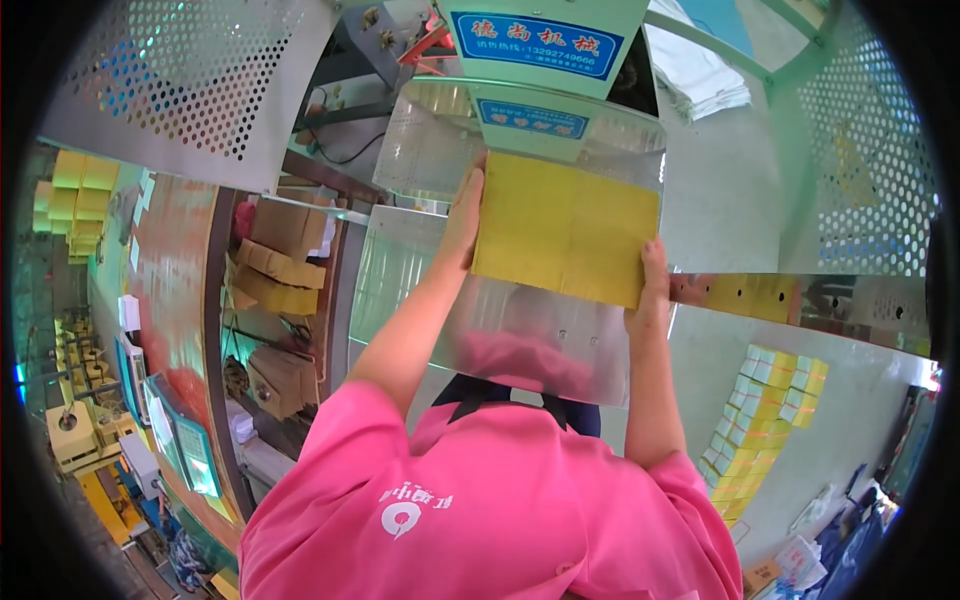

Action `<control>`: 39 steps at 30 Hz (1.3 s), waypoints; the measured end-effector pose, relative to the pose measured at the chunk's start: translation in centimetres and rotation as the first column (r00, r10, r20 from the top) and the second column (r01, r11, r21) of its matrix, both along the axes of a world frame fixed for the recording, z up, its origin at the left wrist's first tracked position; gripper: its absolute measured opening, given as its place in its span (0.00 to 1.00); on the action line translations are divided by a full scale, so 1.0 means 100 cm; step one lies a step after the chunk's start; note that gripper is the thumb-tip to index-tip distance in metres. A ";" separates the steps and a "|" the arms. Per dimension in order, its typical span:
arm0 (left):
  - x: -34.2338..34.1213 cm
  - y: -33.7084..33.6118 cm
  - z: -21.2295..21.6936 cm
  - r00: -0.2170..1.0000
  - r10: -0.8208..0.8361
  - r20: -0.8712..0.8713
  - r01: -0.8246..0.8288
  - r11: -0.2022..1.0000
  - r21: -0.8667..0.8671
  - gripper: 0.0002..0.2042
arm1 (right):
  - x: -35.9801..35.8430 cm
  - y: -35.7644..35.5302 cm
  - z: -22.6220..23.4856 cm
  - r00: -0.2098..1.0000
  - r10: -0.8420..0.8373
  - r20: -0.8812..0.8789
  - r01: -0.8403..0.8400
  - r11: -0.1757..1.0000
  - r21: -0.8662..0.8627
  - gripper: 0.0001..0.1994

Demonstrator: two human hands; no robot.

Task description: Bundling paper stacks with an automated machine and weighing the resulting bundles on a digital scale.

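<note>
A flat yellow cardboard piece [565, 228], with a faint crease down its middle, is held in front of me by both hands. My left hand [465, 222] grips its left edge, the fingers mostly hidden behind or along it. At the opposite edge my right hand [652, 285] has its thumb up on the front, its other fingers out of sight. Below and behind the cardboard is a shiny metal plate [540, 345] that mirrors my pink shirt. Just beyond stands a pale green machine [558, 90] with a blue sign and a clear guard.
Perforated metal panels [215, 90] flank the machine on both sides. To the left is a reddish-brown table [178, 300] with shelves of brown cardboard [283, 265]. Bundled yellow-and-white stacks [757, 420] stand on the floor at right. White sheets [700, 80] lie at the back right.
</note>
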State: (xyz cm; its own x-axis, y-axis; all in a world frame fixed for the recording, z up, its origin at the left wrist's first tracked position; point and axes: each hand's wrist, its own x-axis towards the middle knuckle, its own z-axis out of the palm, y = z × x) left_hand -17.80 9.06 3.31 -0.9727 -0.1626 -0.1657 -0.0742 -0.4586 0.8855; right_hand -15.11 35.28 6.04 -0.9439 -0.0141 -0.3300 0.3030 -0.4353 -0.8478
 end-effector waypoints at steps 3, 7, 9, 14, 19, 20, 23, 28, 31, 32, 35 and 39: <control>0.006 -0.001 0.005 0.996 -0.042 0.079 0.042 0.999 -0.002 0.25 | 0.000 0.001 -0.005 1.000 -0.015 0.008 0.014 1.000 0.014 0.25; 0.008 -0.004 -0.003 0.996 -0.070 0.059 0.071 0.997 -0.019 0.25 | 0.001 0.002 -0.006 0.999 -0.040 0.037 0.040 0.999 0.000 0.24; 0.011 0.001 0.001 0.996 -0.059 0.071 0.054 0.997 0.060 0.23 | 0.001 0.004 -0.010 0.997 -0.052 0.064 0.052 0.999 0.008 0.24; 0.008 0.000 0.009 0.994 0.030 0.108 -0.014 0.989 -0.150 0.20 | 0.002 0.003 -0.013 0.999 -0.023 0.026 0.023 1.000 0.008 0.26; 0.013 -0.017 -0.016 0.971 0.103 0.216 -0.078 0.990 -0.121 0.18 | 0.006 0.001 -0.008 0.998 -0.049 -0.033 0.047 0.997 -0.062 0.28; 0.021 -0.023 -0.021 0.984 0.055 0.170 -0.050 0.998 -0.031 0.19 | 0.006 0.000 -0.007 0.998 -0.049 -0.043 0.046 0.997 -0.060 0.28; 0.040 -0.010 -0.009 0.996 -0.027 0.088 0.023 0.999 0.047 0.20 | 0.008 0.005 -0.015 0.997 -0.036 -0.074 0.030 0.996 -0.080 0.27; 0.052 0.014 0.002 0.998 -0.066 -0.005 0.067 0.996 0.057 0.24 | 0.006 -0.001 -0.018 0.996 -0.029 -0.085 0.026 0.999 -0.037 0.28; 0.053 0.020 0.006 0.992 -0.073 -0.104 0.060 0.991 -0.122 0.24 | 0.004 -0.002 -0.013 0.995 -0.028 -0.091 0.025 0.999 -0.035 0.27; 0.053 0.019 -0.001 0.996 -0.059 -0.065 0.056 0.997 -0.045 0.25 | 0.003 -0.003 -0.011 0.995 -0.028 -0.098 0.025 0.999 -0.031 0.27; 0.055 0.020 -0.012 0.998 -0.058 0.026 0.057 0.998 0.039 0.25 | 0.001 0.000 -0.019 0.996 -0.035 -0.088 0.034 0.999 -0.011 0.27; 0.057 0.023 -0.015 0.998 -0.046 0.043 0.049 0.997 -0.055 0.26 | 0.000 0.003 -0.025 0.995 -0.050 -0.092 0.052 0.998 0.021 0.27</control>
